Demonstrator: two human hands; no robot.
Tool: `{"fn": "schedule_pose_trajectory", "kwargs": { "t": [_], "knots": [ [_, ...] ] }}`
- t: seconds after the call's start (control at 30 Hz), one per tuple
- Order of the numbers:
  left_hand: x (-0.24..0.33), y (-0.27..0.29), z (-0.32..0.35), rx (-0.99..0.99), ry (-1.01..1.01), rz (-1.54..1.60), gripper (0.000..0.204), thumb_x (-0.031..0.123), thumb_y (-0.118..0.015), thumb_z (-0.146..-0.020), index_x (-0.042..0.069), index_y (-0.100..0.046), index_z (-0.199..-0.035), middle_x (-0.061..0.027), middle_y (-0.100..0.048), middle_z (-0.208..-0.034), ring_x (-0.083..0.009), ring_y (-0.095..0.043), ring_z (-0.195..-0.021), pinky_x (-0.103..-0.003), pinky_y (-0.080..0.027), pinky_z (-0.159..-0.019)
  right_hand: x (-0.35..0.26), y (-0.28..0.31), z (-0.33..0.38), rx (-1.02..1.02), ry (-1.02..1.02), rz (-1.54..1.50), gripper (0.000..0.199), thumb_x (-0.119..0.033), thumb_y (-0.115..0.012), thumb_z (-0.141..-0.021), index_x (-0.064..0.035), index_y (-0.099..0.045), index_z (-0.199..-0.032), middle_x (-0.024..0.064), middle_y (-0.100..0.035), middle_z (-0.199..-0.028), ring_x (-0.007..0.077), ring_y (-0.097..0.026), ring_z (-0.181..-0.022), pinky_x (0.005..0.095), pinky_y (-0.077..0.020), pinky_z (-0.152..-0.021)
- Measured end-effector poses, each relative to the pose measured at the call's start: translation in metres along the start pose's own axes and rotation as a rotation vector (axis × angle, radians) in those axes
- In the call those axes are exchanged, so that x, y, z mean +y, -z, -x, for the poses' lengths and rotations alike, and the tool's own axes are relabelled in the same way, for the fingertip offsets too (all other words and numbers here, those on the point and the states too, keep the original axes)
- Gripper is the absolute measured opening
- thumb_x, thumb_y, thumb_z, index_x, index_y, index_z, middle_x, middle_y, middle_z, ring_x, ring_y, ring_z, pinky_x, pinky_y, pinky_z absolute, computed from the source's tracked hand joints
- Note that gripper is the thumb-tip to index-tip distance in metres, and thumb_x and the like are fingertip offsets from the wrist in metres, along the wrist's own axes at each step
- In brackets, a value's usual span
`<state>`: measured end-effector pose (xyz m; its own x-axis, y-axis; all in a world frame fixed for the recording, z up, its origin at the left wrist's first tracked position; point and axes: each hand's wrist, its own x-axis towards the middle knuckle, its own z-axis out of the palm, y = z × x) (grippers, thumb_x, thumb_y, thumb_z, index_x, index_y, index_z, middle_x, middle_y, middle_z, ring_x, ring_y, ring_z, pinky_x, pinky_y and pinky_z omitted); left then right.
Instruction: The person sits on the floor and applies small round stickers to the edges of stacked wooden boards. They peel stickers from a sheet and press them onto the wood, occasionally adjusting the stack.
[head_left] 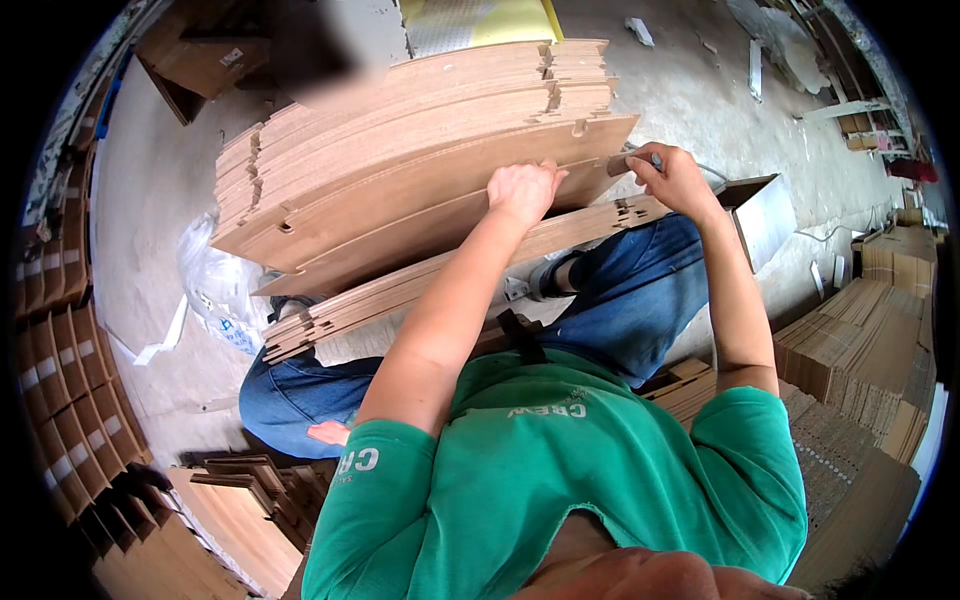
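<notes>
In front of me stands a thick stack of brown cardboard sheets (420, 110), packed on edge with notches along their ends. My left hand (525, 192) is closed at the upper edge of the nearest cardboard sheet (430, 222), its fingertips partly hidden. To its right, my right hand (672, 180) pinches a small flat brown piece (622, 162) by the sheet's right end; whether that piece is part of the sheet I cannot tell. A bundle of narrow slotted cardboard strips (430, 285) lies across my legs, below both hands.
Crumpled clear plastic (215, 280) lies left of the stack. A metal-sided box (765, 222) stands right of my knee. More cardboard stacks (860, 330) fill the right side. Cardboard with compartments (70, 375) lines the left, and flat boards (240, 520) lean behind me.
</notes>
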<state>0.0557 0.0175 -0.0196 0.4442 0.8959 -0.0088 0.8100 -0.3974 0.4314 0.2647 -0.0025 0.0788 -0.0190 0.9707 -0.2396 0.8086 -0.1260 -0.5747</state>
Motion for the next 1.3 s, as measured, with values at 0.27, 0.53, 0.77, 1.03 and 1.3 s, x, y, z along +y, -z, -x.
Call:
{"fn": "schedule_pose_trajectory", "kwargs": {
  "t": [0.27,0.53,0.77,1.03,1.3],
  "knots": [
    [0.002,0.0,0.002,0.006,-0.003,0.002,0.035,0.039,-0.044,-0.088,0.008,-0.06,-0.084,-0.0167,-0.064,-0.072,-0.0332,-0.063,-0.07,-0.044,-0.05,-0.062,0.006,-0.037,-0.034,-0.021,-0.148,0.034,0.023,-0.019,-0.057,-0.074,0.0029,-0.063,-0.073,0.0235,-0.061,-0.073,0.0341,-0.062,-0.072,0.0406,-0.0483,-0.069],
    [0.003,-0.003,0.008,-0.003,-0.047,-0.008,0.035,0.038,-0.043,-0.089,0.007,-0.059,-0.084,-0.0163,-0.063,-0.071,-0.0323,-0.063,-0.068,-0.044,-0.05,-0.059,-0.005,-0.043,-0.07,-0.062,0.076,0.635,0.015,-0.006,-0.054,-0.07,0.0039,-0.063,-0.076,0.024,-0.062,-0.084,0.0326,-0.062,-0.088,0.0389,-0.0499,-0.075],
    [0.001,-0.006,0.009,0.017,-0.097,0.005,0.035,0.038,-0.043,-0.089,0.008,-0.059,-0.083,-0.0143,-0.063,-0.072,-0.0321,-0.062,-0.066,-0.044,-0.05,-0.058,-0.025,-0.038,-0.099,-0.339,-0.009,0.646,0.023,0.0,-0.057,-0.062,0.0046,-0.063,-0.084,0.0255,-0.062,-0.086,0.0351,-0.062,-0.084,0.0398,-0.0507,-0.072],
    [0.002,-0.004,0.013,-0.014,-0.089,-0.021,0.038,0.041,-0.041,-0.089,0.008,-0.06,-0.085,-0.0146,-0.064,-0.077,-0.0312,-0.063,-0.069,-0.044,-0.051,-0.061,-0.056,0.032,-0.115,-0.007,0.004,0.289,0.018,-0.014,-0.055,-0.072,0.0021,-0.06,-0.066,0.0095,-0.059,-0.053,0.0168,-0.056,-0.043,0.0297,-0.0458,-0.042],
    [0.006,0.004,0.005,-0.082,-0.033,0.004,0.038,0.041,-0.042,-0.089,0.008,-0.061,-0.084,-0.0146,-0.064,-0.076,-0.0319,-0.063,-0.07,-0.044,-0.05,-0.061,0.009,-0.029,-0.05,-0.151,0.101,0.522,0.017,-0.013,-0.055,-0.071,0.0026,-0.062,-0.074,0.026,-0.06,-0.075,0.0378,-0.061,-0.073,0.0428,-0.0494,-0.07]
  ]
}}
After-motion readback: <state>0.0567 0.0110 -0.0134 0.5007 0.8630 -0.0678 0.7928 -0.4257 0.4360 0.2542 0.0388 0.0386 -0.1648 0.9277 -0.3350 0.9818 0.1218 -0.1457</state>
